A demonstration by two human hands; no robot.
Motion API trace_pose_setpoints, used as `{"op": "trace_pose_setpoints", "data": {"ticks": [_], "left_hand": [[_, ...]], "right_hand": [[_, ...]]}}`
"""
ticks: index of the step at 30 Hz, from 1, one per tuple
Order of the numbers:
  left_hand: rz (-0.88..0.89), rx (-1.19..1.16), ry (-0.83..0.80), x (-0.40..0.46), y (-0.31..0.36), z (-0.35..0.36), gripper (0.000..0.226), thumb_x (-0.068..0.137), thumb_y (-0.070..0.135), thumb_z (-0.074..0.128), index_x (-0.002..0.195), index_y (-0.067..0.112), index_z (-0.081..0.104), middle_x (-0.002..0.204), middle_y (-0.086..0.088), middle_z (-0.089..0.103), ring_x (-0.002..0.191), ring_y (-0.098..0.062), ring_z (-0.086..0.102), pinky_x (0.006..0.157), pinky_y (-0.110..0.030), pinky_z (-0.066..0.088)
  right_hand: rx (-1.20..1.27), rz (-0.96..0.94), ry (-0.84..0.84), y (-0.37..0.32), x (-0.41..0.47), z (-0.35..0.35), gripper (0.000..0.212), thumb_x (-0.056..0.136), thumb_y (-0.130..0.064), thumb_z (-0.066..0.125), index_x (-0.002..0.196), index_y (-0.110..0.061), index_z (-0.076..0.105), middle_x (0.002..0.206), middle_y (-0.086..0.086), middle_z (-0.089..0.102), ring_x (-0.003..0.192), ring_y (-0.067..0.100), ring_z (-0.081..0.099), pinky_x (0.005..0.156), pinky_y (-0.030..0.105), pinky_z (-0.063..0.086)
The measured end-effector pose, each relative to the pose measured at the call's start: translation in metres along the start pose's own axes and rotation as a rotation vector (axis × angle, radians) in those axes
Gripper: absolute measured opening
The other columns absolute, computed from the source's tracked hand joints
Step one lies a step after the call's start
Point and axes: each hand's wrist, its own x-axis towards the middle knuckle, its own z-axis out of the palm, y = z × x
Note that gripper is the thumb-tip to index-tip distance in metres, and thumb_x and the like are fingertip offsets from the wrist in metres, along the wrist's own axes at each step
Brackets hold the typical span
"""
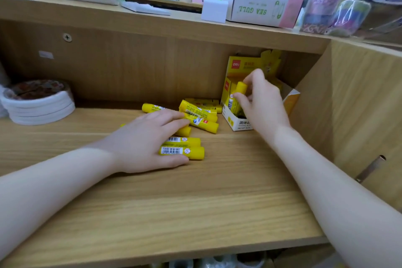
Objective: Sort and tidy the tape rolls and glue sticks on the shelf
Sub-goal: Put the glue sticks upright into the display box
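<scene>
**Q:** Which step is in hand?

**A:** Loading loose glue sticks into the display box (236,121). My right hand (264,102) holds one glue stick (239,93) upright, cap up, its lower end at the box opening in the right rear corner of the shelf (195,202). The box already appears to hold several sticks, though my hand hides most of its interior.

**Q:** State of each grip?

**A:** Right: fingers and thumb pinch the upright stick around its body. Left hand (148,139): fingers nearly straight, laid flat over the pile of loose sticks (191,128), thumb along the shelf beside the nearest stick (182,151). It presses and gathers; it encloses nothing.

**Q:** Arm pose?

**A:** Both forearms reach forward into the shelf bay. The right wrist is raised above the box with the fingers pointing left and down; the left wrist lies low, just above the shelf.

**Q:** What does the next move call for?

**A:** In my judgement: lower the held stick straight down into a free slot and release it. Then select one stick from the pile, turn it upright with the cap on top, and repeat. The pile overlaps, so lift from the top.

**Q:** And the tape rolls?

**A:** The stack of tape rolls (41,104) sits at the far left of the shelf, well apart from the sticks, not yet handled.
</scene>
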Motion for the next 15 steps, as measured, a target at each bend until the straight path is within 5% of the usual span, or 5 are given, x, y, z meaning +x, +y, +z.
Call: {"op": "trace_pose_setpoints", "data": {"ticks": [9,15], "left_hand": [[0.05,-0.081,-0.023,-0.004,-0.009,-0.006,0.084,0.074,0.076,0.031,0.144,0.031,0.027,0.149,0.013,0.026,0.137,-0.005,0.022,0.112,-0.028,0.023],[0.055,-0.054,-0.046,-0.006,-0.013,-0.006,0.099,0.065,0.09,0.014,0.145,0.034,0.021,0.15,0.014,0.023,0.138,-0.004,0.019,0.114,-0.032,0.023]], "right_hand": [[-0.094,-0.079,0.041,0.009,0.004,-0.005,0.016,0.094,-0.022,0.05,0.09,-0.008,0.056,0.088,0.004,0.053,0.077,0.022,0.053,0.065,0.036,0.046],[-0.086,-0.082,-0.028,0.008,0.002,-0.005,0.014,0.096,-0.027,0.047,0.091,-0.015,0.054,0.072,0.002,0.058,0.069,0.024,0.055,0.057,0.038,0.048]]}}
